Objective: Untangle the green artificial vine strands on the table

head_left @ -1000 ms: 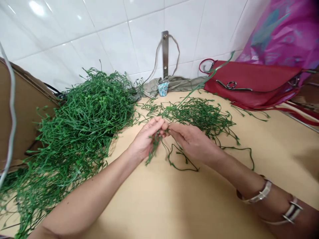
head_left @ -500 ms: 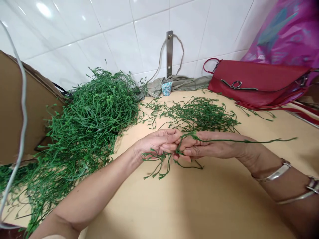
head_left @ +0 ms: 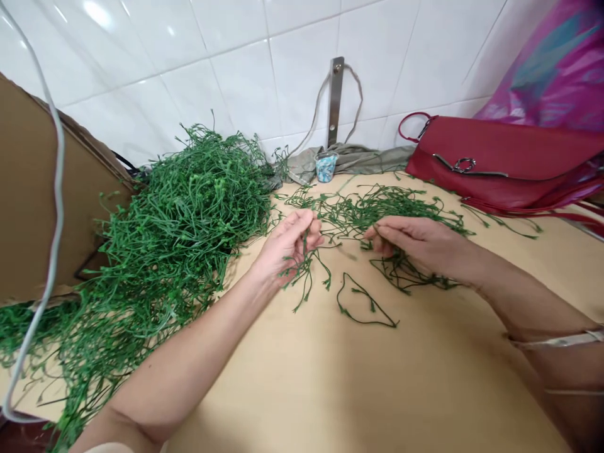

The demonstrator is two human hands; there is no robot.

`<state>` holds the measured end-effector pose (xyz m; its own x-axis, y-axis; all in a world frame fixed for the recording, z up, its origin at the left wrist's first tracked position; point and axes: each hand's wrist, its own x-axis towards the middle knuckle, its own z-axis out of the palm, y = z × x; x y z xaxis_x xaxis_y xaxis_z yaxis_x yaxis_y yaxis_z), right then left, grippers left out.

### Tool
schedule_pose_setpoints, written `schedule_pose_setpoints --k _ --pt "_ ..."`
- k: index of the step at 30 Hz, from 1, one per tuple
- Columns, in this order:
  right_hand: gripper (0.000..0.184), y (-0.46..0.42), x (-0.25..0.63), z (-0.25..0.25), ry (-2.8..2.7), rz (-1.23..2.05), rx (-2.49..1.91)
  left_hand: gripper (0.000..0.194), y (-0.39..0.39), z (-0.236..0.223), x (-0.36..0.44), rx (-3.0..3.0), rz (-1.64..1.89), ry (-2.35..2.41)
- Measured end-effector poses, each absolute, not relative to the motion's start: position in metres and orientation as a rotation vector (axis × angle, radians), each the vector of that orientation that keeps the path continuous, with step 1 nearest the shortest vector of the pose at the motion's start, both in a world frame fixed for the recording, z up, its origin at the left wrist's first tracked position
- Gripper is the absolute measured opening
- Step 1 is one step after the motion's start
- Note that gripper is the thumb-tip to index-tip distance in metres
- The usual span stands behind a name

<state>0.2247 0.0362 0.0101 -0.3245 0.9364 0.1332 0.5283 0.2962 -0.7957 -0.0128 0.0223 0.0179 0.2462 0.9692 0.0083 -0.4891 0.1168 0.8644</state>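
My left hand (head_left: 292, 242) is closed round a few thin green plastic stems (head_left: 306, 283), whose forked ends hang below the fingers. To its right, apart from it, my right hand (head_left: 419, 245) is pinched at thumb and fingertips; what it holds, if anything, I cannot make out. Under and behind the right hand spreads a loose heap of green stems (head_left: 396, 204). Between the hands and nearer to me, a bent dark green stem (head_left: 365, 321) lies on the table. A tall pile of brighter green stems (head_left: 193, 214) stands left of my left hand.
A cardboard box (head_left: 42, 207) and a white cable (head_left: 59, 163) are at the left. Along the tiled wall lie a grey cloth (head_left: 372, 160) and a small blue-and-white cup (head_left: 326, 168). A red handbag (head_left: 509, 151) and a purple plastic bag (head_left: 557, 69) occupy the back right.
My hands were together, with a long stem sticking out past the right one half a second ago. Now they are apart, the right hand moved right, and stems remain in the left.
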Motion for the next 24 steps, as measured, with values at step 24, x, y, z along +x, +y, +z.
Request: schedule_pose_setpoints --k 24 --pt "0.029 -0.008 0.162 0.026 -2.048 0.917 -1.119 0.035 0.017 0.017 -0.009 0.937 1.003 0.647"
